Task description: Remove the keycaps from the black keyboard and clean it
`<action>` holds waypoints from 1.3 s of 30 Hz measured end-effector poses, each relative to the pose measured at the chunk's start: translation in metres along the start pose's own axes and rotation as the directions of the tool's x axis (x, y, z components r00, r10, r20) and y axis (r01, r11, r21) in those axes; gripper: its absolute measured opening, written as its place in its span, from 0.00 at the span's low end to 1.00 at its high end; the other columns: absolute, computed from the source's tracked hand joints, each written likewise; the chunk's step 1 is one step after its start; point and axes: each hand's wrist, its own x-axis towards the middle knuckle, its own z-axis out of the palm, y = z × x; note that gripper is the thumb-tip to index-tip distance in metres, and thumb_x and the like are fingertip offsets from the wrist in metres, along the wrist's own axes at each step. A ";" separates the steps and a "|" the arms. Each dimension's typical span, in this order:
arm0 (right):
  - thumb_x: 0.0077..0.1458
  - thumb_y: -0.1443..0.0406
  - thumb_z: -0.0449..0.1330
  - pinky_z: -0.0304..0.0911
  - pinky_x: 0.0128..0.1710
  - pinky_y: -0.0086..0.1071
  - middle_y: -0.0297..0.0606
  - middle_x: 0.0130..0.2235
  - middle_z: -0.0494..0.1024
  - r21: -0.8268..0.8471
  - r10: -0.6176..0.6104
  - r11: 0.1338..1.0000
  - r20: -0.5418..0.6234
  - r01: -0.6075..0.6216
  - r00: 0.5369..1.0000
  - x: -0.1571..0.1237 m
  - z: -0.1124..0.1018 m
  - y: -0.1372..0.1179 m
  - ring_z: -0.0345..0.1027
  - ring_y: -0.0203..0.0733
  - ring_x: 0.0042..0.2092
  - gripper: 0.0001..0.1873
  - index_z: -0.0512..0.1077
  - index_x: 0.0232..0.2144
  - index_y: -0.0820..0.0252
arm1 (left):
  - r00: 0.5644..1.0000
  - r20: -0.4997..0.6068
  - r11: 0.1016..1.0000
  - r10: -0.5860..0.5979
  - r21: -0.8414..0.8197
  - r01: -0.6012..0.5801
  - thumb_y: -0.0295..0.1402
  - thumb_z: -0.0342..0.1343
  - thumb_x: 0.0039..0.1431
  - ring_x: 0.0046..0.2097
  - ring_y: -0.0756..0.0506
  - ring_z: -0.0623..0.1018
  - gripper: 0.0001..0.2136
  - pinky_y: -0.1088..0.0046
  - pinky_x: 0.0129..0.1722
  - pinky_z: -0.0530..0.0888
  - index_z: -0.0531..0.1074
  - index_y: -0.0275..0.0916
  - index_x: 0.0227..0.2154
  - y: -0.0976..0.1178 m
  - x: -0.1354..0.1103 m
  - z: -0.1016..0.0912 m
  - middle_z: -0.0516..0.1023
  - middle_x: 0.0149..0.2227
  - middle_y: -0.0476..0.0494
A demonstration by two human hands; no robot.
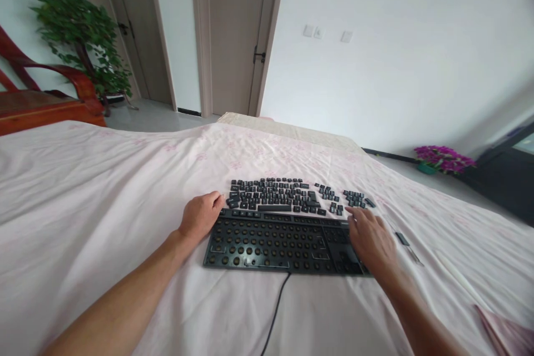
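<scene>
Mostly bare keyboard (267, 242) flat on sheet (125, 189), keycaps (271, 201) beyond it grouped like its layout, likely preserving order; left hand (202, 213) curled at its far-left corner, right hand (372, 236) across its right end, perhaps steadying; either grip: can't tell.

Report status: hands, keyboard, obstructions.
Left hand at far left corner of keyboard. Right hand covering part of right end. Key sockets exposed. Loose keycaps crowd far edge.
</scene>
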 end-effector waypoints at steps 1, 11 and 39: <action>0.64 0.62 0.44 0.60 0.50 0.44 0.47 0.50 0.75 -0.017 0.029 0.999 0.028 -0.029 0.999 -0.003 0.003 0.008 0.68 0.52 0.49 0.22 0.71 0.52 0.59 | 1.000 -0.006 1.000 0.003 0.004 -0.003 0.42 0.41 0.66 0.30 0.46 0.74 0.19 0.70 0.31 0.57 0.72 0.42 0.27 0.000 0.000 0.000 0.79 0.29 0.43; 0.65 0.60 0.42 0.63 0.51 0.45 0.48 0.51 0.76 0.006 0.033 0.999 0.100 -0.034 0.994 -0.014 0.005 0.020 0.69 0.54 0.51 0.24 0.70 0.54 0.64 | 0.998 -0.027 0.995 -0.052 0.081 0.054 0.43 0.40 0.66 0.32 0.45 0.75 0.18 0.70 0.29 0.55 0.72 0.43 0.29 0.009 0.000 0.005 0.80 0.32 0.43; 0.64 0.58 0.45 0.60 0.52 0.42 0.48 0.45 0.73 0.063 -0.047 0.997 0.002 0.047 0.999 -0.017 0.034 0.050 0.66 0.50 0.49 0.22 0.73 0.49 0.60 | 1.000 -0.019 0.997 -0.018 0.072 0.019 0.41 0.41 0.67 0.33 0.46 0.75 0.17 0.70 0.30 0.54 0.70 0.43 0.27 0.008 0.002 0.007 0.80 0.32 0.45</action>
